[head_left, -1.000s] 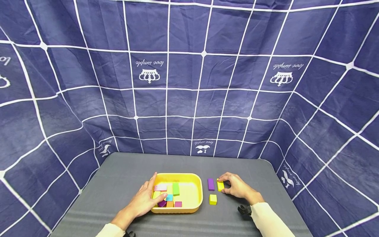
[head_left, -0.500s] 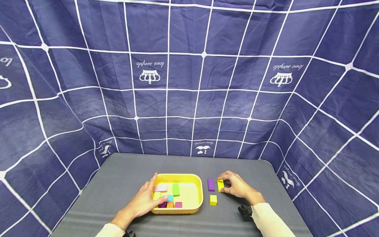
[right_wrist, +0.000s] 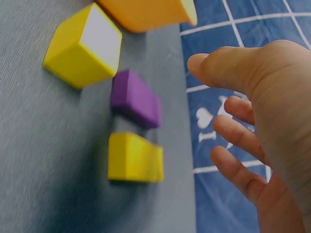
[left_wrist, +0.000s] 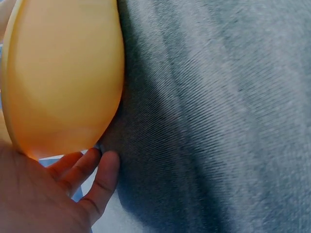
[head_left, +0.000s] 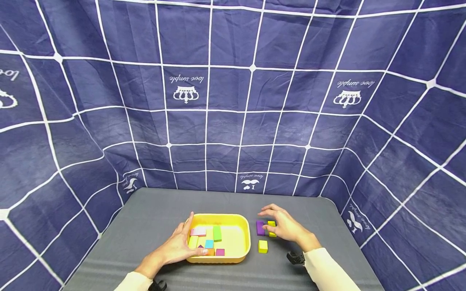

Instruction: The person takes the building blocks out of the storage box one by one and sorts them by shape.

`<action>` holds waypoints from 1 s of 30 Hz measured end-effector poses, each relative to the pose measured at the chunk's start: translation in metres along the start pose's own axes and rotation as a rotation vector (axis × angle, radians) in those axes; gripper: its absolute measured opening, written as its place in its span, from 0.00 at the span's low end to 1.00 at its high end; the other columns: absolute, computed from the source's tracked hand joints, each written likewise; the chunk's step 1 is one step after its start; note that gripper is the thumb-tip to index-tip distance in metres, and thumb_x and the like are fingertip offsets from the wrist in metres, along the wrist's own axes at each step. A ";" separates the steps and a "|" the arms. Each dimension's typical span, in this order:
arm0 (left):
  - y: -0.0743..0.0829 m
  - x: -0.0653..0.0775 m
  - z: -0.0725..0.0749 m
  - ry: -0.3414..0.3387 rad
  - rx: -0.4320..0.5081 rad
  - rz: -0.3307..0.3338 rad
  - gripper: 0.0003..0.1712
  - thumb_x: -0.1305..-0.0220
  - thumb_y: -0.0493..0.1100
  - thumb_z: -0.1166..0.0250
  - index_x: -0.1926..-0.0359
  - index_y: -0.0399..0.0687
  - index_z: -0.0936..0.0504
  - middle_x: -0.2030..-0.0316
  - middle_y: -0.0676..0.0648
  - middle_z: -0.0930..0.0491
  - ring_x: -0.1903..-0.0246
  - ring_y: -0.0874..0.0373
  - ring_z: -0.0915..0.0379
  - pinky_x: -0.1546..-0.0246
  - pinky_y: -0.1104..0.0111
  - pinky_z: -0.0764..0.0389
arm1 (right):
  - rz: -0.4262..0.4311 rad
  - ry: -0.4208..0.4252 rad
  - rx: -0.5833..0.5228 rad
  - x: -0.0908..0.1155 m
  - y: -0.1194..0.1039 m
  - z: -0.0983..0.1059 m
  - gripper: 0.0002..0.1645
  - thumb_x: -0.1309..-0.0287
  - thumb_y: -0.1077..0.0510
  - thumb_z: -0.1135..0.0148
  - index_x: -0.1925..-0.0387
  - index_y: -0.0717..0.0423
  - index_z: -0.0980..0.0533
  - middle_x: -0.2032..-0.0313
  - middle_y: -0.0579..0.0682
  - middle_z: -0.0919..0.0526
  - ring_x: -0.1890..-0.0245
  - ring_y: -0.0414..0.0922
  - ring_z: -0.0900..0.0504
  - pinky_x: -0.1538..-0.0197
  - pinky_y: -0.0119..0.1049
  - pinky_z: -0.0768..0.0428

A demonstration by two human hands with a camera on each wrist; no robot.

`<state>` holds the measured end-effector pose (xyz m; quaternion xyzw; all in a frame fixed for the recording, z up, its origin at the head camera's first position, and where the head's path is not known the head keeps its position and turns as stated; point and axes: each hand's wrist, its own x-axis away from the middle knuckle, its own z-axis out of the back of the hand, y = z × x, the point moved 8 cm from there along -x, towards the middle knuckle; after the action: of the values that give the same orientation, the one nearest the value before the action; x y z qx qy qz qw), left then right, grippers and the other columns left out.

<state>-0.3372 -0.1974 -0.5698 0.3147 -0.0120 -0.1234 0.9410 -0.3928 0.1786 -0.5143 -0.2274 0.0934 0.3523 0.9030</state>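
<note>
My left hand [head_left: 176, 246] holds a yellow plastic box [head_left: 238, 256] at its left end, thumb over the near rim and fingers along the outside. In the left wrist view the fingers [left_wrist: 104, 177] lie beside the box's outer wall [left_wrist: 68, 82]. Above the table to the right, my right hand [head_left: 285, 226] has its fingers spread and holds nothing. Beneath it lie a purple block [right_wrist: 136, 99] and a yellow rectangular block [right_wrist: 133, 158], side by side. A larger yellow block [right_wrist: 82, 46] sits nearer the person, between the box and the right arm.
Inside the box are several blocks, among them a green one [head_left: 217, 233], a blue one [head_left: 209, 244] and a pink one [head_left: 198, 231]. The grey cloth-covered table [head_left: 153, 206] ends at a blue grid-patterned curtain [head_left: 233, 129] behind and at the sides.
The right hand has released the yellow rectangular block, leaving it beside the purple one, then risen and shifted left with fingers spreading. The left thumb has slid toward the box's near rim.
</note>
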 end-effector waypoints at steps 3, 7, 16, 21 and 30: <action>0.000 0.000 0.000 -0.019 -0.002 0.002 0.90 0.48 0.72 0.10 0.04 0.41 0.56 0.25 0.32 0.25 0.25 0.38 0.25 0.25 0.39 0.18 | 0.017 -0.012 -0.016 -0.005 -0.009 0.000 0.25 0.32 0.63 0.19 0.34 0.56 0.11 0.32 0.55 0.12 0.31 0.58 0.11 0.26 0.61 0.14; 0.003 0.000 0.000 -0.055 0.017 -0.027 0.91 0.50 0.67 0.07 0.04 0.38 0.58 0.20 0.27 0.29 0.22 0.33 0.28 0.21 0.34 0.22 | 0.050 -0.021 -0.029 -0.013 -0.021 -0.001 0.25 0.30 0.63 0.19 0.34 0.53 0.10 0.33 0.53 0.12 0.32 0.56 0.10 0.26 0.59 0.13; 0.003 0.000 0.000 -0.103 0.048 -0.054 0.92 0.49 0.64 0.06 0.04 0.37 0.61 0.12 0.23 0.39 0.15 0.23 0.37 0.18 0.27 0.30 | 0.114 -0.077 -0.034 -0.031 -0.054 -0.007 0.25 0.29 0.61 0.18 0.34 0.57 0.11 0.34 0.55 0.11 0.33 0.54 0.10 0.26 0.56 0.12; 0.004 0.000 0.000 -0.122 0.043 -0.068 0.93 0.50 0.63 0.06 0.05 0.34 0.62 0.09 0.25 0.43 0.14 0.22 0.38 0.18 0.26 0.30 | 0.142 -0.126 -0.015 -0.041 -0.073 -0.014 0.25 0.28 0.61 0.19 0.32 0.54 0.11 0.35 0.50 0.11 0.33 0.51 0.11 0.26 0.51 0.12; 0.006 0.000 0.003 -0.133 0.053 -0.058 0.93 0.48 0.63 0.06 0.05 0.35 0.63 0.11 0.22 0.42 0.15 0.20 0.39 0.18 0.25 0.31 | 0.218 -0.243 0.008 -0.060 -0.104 -0.035 0.26 0.27 0.57 0.18 0.31 0.50 0.12 0.34 0.46 0.10 0.32 0.45 0.12 0.23 0.42 0.15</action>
<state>-0.3358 -0.1949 -0.5635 0.3308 -0.0688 -0.1709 0.9255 -0.3666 0.0587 -0.4889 -0.1681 0.0090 0.4727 0.8650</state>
